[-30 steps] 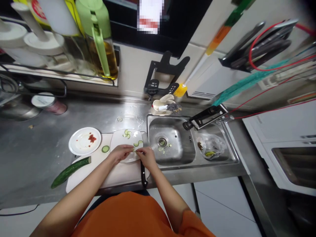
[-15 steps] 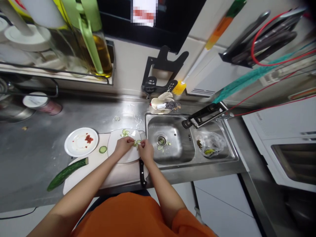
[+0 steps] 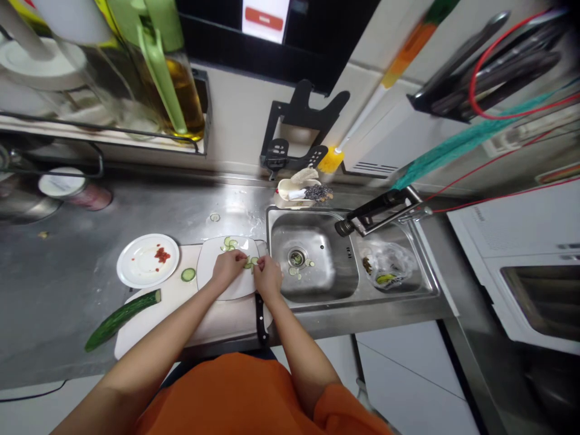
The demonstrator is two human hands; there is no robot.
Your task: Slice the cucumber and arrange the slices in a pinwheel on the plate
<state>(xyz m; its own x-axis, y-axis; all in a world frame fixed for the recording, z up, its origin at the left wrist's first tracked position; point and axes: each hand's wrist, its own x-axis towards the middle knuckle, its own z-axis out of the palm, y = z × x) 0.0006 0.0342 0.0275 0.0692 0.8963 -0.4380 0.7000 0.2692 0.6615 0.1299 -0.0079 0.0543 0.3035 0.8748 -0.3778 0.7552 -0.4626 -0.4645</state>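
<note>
Over the white square plate, my left hand is closed in a pinch at thin cucumber slices. Close beside it on the right, my right hand pinches at the edge of a slice too; its fingers partly cover the slices. More overlapping slices lie at the plate's far edge. The plate rests on a white cutting board. A single round slice sits on the board left of the plate, near the cut cucumber. Below my right hand a black knife handle sticks out; its blade is hidden.
Left of the board stands a round white plate with chopped red bits. To the right is a steel sink with slices near its drain and a plastic bag in the second basin. One slice lies on the counter behind.
The view has shifted very slightly. Both hands stay at nearly the same spot over the square plate, with fingers still pinched at the cucumber slices.
</note>
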